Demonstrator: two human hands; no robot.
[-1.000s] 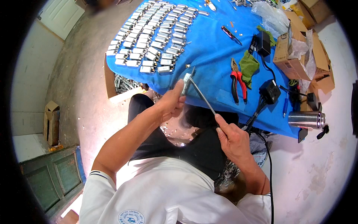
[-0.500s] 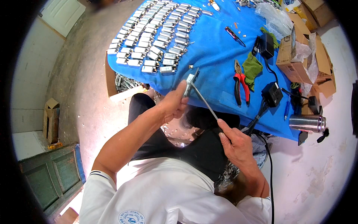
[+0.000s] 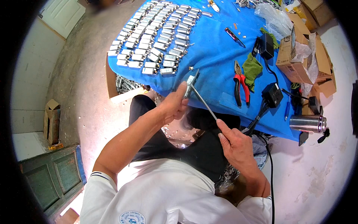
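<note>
Head view, rod slanting up-left, metal piece leaning up-right

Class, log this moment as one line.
left hand: holds metal part | right hand: holds thin rod, tip at part | pliers: on blue cloth

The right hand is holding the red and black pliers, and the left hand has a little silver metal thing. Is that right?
Not quite: the head view shows the right hand holding a thin metal rod. The red and black pliers lie on the blue cloth. The left hand does have a little silver metal thing.
</note>
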